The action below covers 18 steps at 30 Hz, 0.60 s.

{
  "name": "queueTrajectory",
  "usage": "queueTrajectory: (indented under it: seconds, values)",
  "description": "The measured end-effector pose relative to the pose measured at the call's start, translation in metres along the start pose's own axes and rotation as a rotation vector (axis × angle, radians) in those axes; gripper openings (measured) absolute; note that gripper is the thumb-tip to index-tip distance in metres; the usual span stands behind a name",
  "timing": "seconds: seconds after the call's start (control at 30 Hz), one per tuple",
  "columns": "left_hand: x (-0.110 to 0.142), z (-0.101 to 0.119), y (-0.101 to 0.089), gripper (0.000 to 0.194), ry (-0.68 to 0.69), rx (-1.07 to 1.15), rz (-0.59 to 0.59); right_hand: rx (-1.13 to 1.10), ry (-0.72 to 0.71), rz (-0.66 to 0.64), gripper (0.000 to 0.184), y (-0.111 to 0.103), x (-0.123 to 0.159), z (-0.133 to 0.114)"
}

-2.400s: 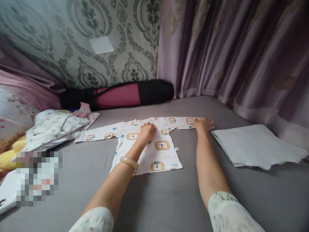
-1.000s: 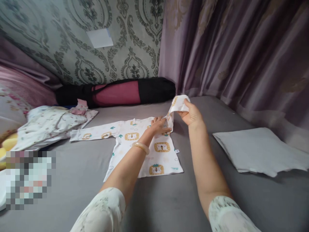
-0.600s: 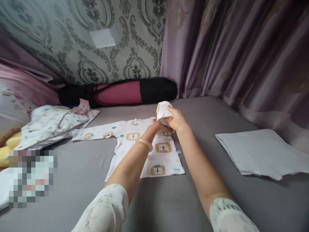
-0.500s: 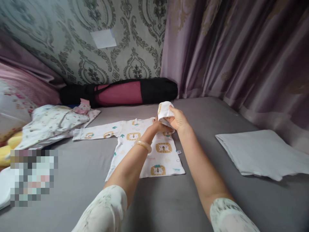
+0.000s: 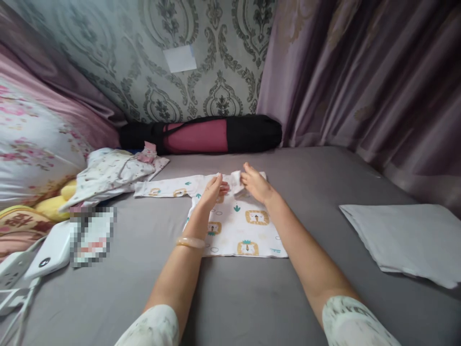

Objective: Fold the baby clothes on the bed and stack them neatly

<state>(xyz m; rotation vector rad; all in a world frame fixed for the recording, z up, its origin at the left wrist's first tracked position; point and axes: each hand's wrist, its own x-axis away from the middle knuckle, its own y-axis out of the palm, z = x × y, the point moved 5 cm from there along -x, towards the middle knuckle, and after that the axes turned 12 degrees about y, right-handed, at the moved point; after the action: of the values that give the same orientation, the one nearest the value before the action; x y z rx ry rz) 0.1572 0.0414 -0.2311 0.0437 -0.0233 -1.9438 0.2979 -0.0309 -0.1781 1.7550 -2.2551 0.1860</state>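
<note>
A small white long-sleeved shirt [image 5: 230, 235] with yellow lion faces and green leaves lies flat on the grey bed sheet [image 5: 245, 298]. One sleeve [image 5: 165, 188] stretches out to the left. The other sleeve [image 5: 236, 184] is folded in over the upper part of the shirt. My left hand [image 5: 212, 192], with a pale bangle on its wrist, is open over the shirt's upper left, a little apart from the folded sleeve. My right hand [image 5: 255, 185] has its fingers stretched out against the right side of that sleeve, without a visible grip.
Crumpled printed clothes [image 5: 111, 173] lie at the left by a floral pillow [image 5: 32, 144]. A white power bank [image 5: 54, 250] and a power strip [image 5: 16, 266] sit nearer me. Folded white cloth [image 5: 403, 240] is on the right. A black-and-pink bag [image 5: 198, 135] lies along the wall.
The sleeve that was held up around my right hand now lies folded inward on the shirt. My hands have come apart, and the left has moved left. The view has turned somewhat left.
</note>
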Motion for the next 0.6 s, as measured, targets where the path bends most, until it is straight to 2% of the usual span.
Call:
queueTrajectory:
  seconds: [0.07,0.1,0.17,0.27,0.37,0.47,0.6]
  values:
    - [0.000,-0.005,-0.003,0.052,-0.032,0.057,0.006,0.051,0.090,-0.174,0.069,0.014,0.005,0.006]
    - [-0.001,-0.006,-0.004,0.055,-0.035,0.048,0.002,0.030,0.128,-0.214,0.072,0.015,0.006,0.007]
    - [-0.002,-0.005,-0.006,0.059,-0.026,-0.031,0.005,-0.040,0.139,-0.202,0.073,0.008,0.005,0.005]
    - [-0.001,-0.003,-0.016,0.063,-0.023,-0.228,0.067,-0.198,0.081,-0.125,0.070,-0.021,-0.001,-0.005]
    - [0.000,0.003,-0.027,0.066,0.048,-0.416,0.116,-0.294,0.001,0.024,0.064,-0.060,-0.005,-0.014]
    - [0.001,0.009,-0.028,0.069,0.172,-0.459,0.043,-0.296,-0.021,0.183,0.060,-0.092,-0.004,-0.014]
    - [0.001,0.012,-0.021,0.054,0.232,-0.388,-0.073,-0.225,-0.006,0.309,0.057,-0.111,-0.004,-0.005]
